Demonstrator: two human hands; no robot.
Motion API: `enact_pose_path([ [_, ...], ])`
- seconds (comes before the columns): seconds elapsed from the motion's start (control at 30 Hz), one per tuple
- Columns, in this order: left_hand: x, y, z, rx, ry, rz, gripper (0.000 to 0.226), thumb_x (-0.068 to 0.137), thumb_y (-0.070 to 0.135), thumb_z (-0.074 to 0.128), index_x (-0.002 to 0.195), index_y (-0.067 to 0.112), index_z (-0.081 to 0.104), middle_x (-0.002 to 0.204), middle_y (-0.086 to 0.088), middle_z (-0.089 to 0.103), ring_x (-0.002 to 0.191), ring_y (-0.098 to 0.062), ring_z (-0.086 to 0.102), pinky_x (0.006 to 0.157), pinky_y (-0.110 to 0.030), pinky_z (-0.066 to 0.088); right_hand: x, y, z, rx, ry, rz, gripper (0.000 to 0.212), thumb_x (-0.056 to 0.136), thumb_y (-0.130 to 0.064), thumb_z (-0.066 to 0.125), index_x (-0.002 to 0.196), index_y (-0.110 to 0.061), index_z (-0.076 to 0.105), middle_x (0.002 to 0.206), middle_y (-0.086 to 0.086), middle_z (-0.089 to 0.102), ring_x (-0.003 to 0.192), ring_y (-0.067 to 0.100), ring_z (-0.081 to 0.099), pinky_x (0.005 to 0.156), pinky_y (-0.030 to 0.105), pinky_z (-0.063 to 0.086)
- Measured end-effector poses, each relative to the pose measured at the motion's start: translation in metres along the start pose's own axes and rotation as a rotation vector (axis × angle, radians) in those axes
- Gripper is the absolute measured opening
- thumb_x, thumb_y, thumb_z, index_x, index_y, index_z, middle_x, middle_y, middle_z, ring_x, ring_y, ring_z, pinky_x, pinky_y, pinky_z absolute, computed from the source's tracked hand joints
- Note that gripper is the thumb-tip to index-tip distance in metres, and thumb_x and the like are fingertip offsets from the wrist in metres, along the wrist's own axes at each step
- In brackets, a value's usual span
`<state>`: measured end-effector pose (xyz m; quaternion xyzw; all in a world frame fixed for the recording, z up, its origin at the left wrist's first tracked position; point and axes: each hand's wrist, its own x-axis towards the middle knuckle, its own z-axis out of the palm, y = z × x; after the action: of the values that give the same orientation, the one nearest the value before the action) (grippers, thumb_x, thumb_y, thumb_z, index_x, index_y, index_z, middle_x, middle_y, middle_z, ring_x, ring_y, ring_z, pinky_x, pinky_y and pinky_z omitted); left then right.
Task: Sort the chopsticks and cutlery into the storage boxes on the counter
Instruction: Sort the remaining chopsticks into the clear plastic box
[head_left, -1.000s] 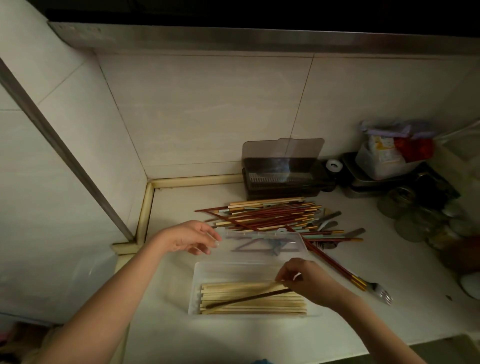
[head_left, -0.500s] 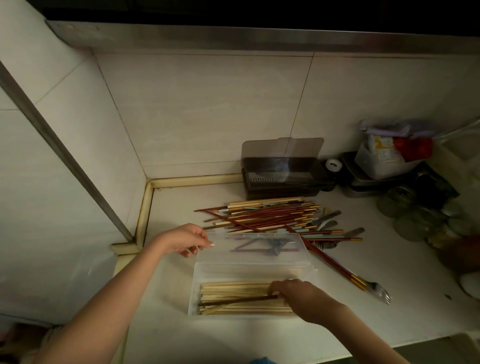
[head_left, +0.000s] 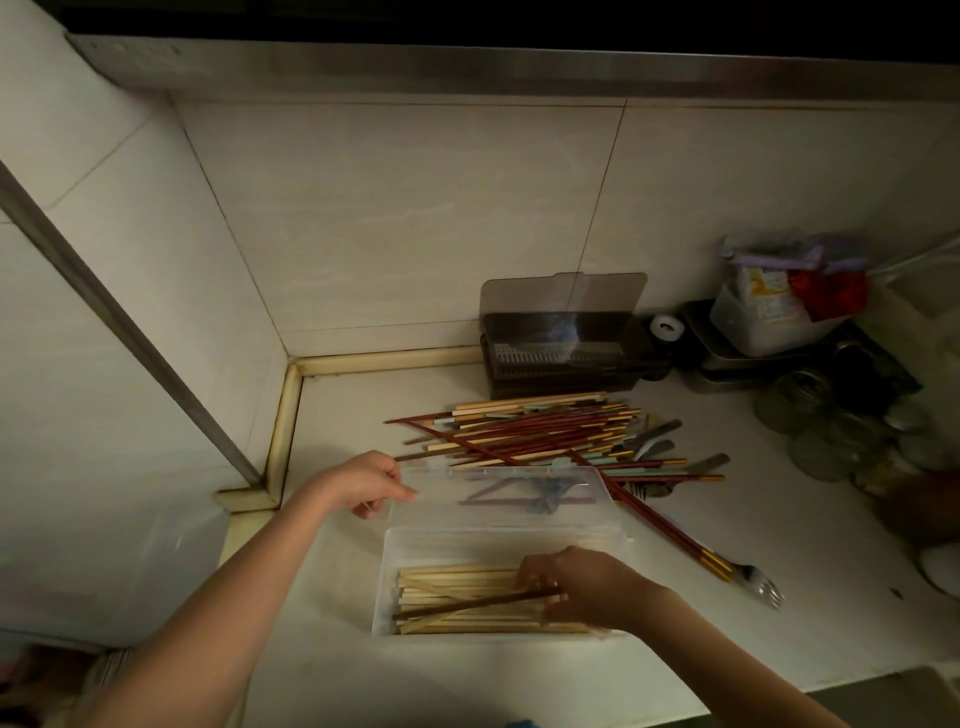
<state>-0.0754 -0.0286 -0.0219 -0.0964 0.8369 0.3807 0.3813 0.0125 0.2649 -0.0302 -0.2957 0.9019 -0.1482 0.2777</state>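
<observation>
My right hand (head_left: 587, 584) pinches a slim dark brown chopstick (head_left: 467, 605) lying slantwise over pale bamboo sticks (head_left: 457, 577) in the clear plastic box (head_left: 387, 582) near me; my left hand (head_left: 366, 480) pinches its translucent hinged lid (head_left: 498, 496), and farther back, glossy red chopsticks (head_left: 535, 431) sprawl on the table (head_left: 779, 649)

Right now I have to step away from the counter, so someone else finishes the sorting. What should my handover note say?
Left hand holds the clear lid open at its left edge.
Right hand is in the clear box, fingers on a dark chopstick lying across the pale chopsticks.
Done: pale ones boxed.
Left: the mixed pile, the fork, other cutlery beside it; the dark box stands open behind.
</observation>
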Motion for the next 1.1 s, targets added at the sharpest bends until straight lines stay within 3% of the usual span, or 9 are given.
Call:
enact_pose_path([
  [0.3, 0.006, -0.003, -0.005, -0.055, -0.046, -0.055, 0.026, 0.086, 0.026, 0.068, 0.081, 0.012, 0.047, 0.062, -0.001, 0.045, 0.050, -0.010, 0.040, 0.043, -0.020, 0.037, 0.012, 0.006, -0.015, 0.244, 0.080, 0.049, 0.009, 0.088, -0.024, 0.062, 0.096, -0.021, 0.065, 0.087, -0.004, 0.066, 0.079, 0.012, 0.062, 0.071, 0.024, 0.052],
  [0.4, 0.009, -0.006, -0.006, -0.101, -0.023, -0.094, 0.024, 0.090, 0.026, 0.062, 0.082, 0.010, 0.047, 0.063, -0.002, 0.046, 0.049, -0.011, 0.043, 0.042, -0.021, 0.038, 0.022, 0.007, -0.042, 0.433, -0.103, 0.072, 0.011, 0.089, -0.016, 0.063, 0.097, -0.010, 0.068, 0.089, 0.005, 0.070, 0.078, 0.016, 0.066, 0.075, 0.029, 0.055],
  [0.5, 0.009, -0.008, -0.008, -0.118, -0.028, -0.126, 0.023, 0.091, 0.029, 0.061, 0.086, 0.009, 0.049, 0.067, -0.003, 0.048, 0.050, -0.010, 0.044, 0.042, -0.020, 0.038, 0.034, 0.008, -0.062, 0.207, -0.373, 0.038, 0.022, 0.090, -0.029, 0.062, 0.107, -0.019, 0.069, 0.109, -0.006, 0.069, 0.098, 0.006, 0.062, 0.093, 0.027, 0.047],
  [0.57, 0.009, -0.008, -0.009, -0.117, -0.054, -0.145, 0.023, 0.092, 0.032, 0.059, 0.091, 0.010, 0.051, 0.069, -0.003, 0.050, 0.051, -0.010, 0.045, 0.043, -0.019, 0.039, 0.040, 0.010, -0.080, 0.238, -0.449, 0.063, 0.019, 0.091, -0.029, 0.059, 0.106, -0.021, 0.068, 0.105, -0.008, 0.069, 0.096, 0.005, 0.063, 0.089, 0.026, 0.049],
  [0.67, 0.009, -0.009, -0.008, -0.128, -0.083, -0.158, 0.023, 0.092, 0.033, 0.058, 0.094, 0.011, 0.052, 0.071, -0.003, 0.051, 0.053, -0.010, 0.045, 0.044, -0.019, 0.039, 0.054, 0.015, -0.110, 0.507, -0.158, 0.129, 0.009, 0.093, -0.017, 0.056, 0.093, -0.019, 0.065, 0.083, -0.003, 0.068, 0.072, 0.006, 0.067, 0.062, 0.018, 0.052],
  [0.77, 0.010, -0.009, -0.008, -0.147, -0.101, -0.171, 0.021, 0.092, 0.032, 0.059, 0.093, 0.011, 0.053, 0.071, -0.002, 0.052, 0.054, -0.009, 0.047, 0.045, -0.018, 0.040, 0.080, 0.036, -0.120, 0.221, 0.308, 0.230, 0.019, 0.093, -0.017, 0.055, 0.111, -0.023, 0.060, 0.103, -0.004, 0.062, 0.098, 0.014, 0.062, 0.081, 0.025, 0.052],
  [0.87, 0.012, -0.009, -0.009, -0.161, -0.100, -0.177, 0.020, 0.092, 0.031, 0.059, 0.090, 0.012, 0.053, 0.070, -0.002, 0.052, 0.053, -0.009, 0.047, 0.045, -0.019, 0.039, 0.105, 0.053, -0.113, 0.030, 0.349, 0.345, 0.040, 0.095, -0.016, 0.049, 0.134, -0.024, 0.045, 0.134, 0.004, 0.050, 0.122, 0.024, 0.049, 0.104, 0.039, 0.041],
  [1.0, 0.013, -0.007, -0.009, -0.175, -0.086, -0.175, 0.020, 0.092, 0.029, 0.059, 0.085, 0.013, 0.050, 0.069, -0.003, 0.052, 0.052, -0.010, 0.049, 0.043, -0.019, 0.039, 0.108, 0.064, -0.102, -0.270, 0.289, 0.424, 0.047, 0.093, -0.031, 0.055, 0.136, -0.023, 0.040, 0.143, 0.007, 0.042, 0.135, 0.027, 0.033, 0.115, 0.044, 0.021],
  [1.1, 0.015, -0.005, -0.009, -0.168, -0.083, -0.169, 0.020, 0.093, 0.029, 0.058, 0.085, 0.013, 0.049, 0.071, -0.003, 0.053, 0.051, -0.010, 0.051, 0.041, -0.019, 0.038, 0.107, 0.072, -0.091, -0.281, 0.340, 0.451, 0.049, 0.091, -0.028, 0.056, 0.136, -0.022, 0.039, 0.142, 0.007, 0.043, 0.136, 0.026, 0.032, 0.115, 0.047, 0.019],
])
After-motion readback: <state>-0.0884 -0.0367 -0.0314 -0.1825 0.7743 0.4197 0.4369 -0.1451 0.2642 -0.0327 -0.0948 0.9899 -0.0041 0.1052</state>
